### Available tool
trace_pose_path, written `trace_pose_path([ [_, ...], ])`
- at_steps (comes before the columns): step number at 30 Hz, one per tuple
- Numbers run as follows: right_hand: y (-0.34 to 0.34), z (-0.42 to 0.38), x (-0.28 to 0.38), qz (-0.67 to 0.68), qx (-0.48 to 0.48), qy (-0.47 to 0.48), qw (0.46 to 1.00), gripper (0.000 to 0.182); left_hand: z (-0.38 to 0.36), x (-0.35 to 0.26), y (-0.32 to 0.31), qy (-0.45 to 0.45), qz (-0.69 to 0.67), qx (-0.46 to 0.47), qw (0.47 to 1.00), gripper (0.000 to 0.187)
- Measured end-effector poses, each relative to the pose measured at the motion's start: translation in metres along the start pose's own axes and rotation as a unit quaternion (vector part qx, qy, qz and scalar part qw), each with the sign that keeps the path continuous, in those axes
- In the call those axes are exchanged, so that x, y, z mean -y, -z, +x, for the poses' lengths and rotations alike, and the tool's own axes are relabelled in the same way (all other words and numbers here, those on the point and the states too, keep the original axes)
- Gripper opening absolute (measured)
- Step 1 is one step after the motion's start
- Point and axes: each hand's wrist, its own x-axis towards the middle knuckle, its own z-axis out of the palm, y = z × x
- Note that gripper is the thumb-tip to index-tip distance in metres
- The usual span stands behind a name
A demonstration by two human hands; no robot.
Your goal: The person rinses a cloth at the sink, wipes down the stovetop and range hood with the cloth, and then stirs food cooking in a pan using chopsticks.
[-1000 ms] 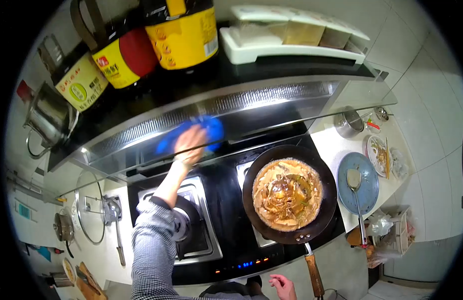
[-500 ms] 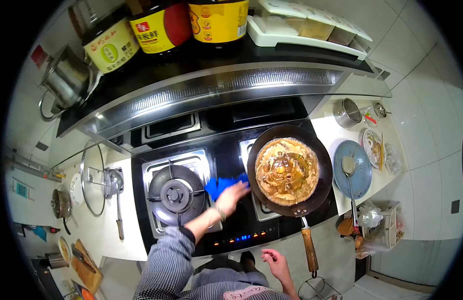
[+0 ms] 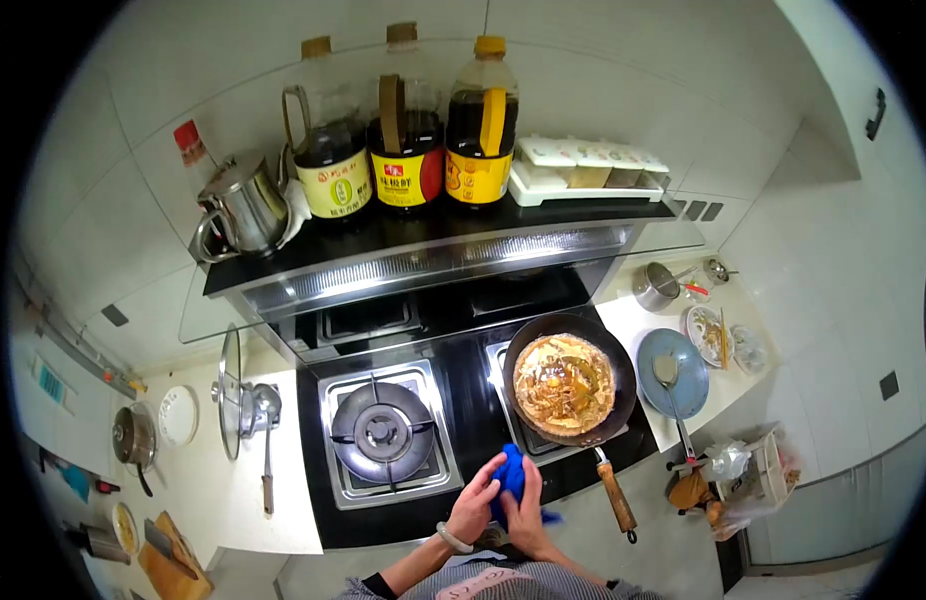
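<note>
Left grip (image 3: 471, 512) and right grip (image 3: 527, 516) both closed round bunched blue cloth (image 3: 511, 474), at front edge of stove (image 3: 471, 375). Loose end hanging by right grip. Pan (image 3: 625, 378) of saucy food on right burner, wooden handle (image 3: 615, 496) pointing nearer person. Spatula (image 3: 666, 371) on blue plate (image 3: 695, 378), right-hand bench (image 3: 618, 314).

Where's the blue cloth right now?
In the head view, the blue cloth is low, just right of centre, bunched between the left hand and right hand near the front edge of the stove, left of the wooden pan handle.
</note>
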Motion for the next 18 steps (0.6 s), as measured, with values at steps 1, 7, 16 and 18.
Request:
trace_pose_path([
  [1, 0.003, 0.020, 0.015, 0.019, -0.009, -0.004, 1.000, 0.050, -0.004, -0.021, -0.018, -0.057, 0.055, 0.022, 0.997, 0.054],
  [7, 0.029, 0.194, 0.138, 0.111, -0.196, 0.277, 0.934, 0.031, -0.053, -0.101, -0.040, -0.241, 0.315, -0.022, 0.918, 0.048],
  [16, 0.033, 0.323, 0.131, -0.274, -0.050, 0.428, 0.860, 0.029, -0.069, -0.090, -0.025, -0.117, 0.355, -0.096, 0.922, 0.027],
  [18, 0.079, 0.339, 0.115, -0.335, -0.085, 0.368, 0.863, 0.029, -0.083, -0.113, -0.051, -0.089, 0.352, -0.184, 0.913, 0.024],
])
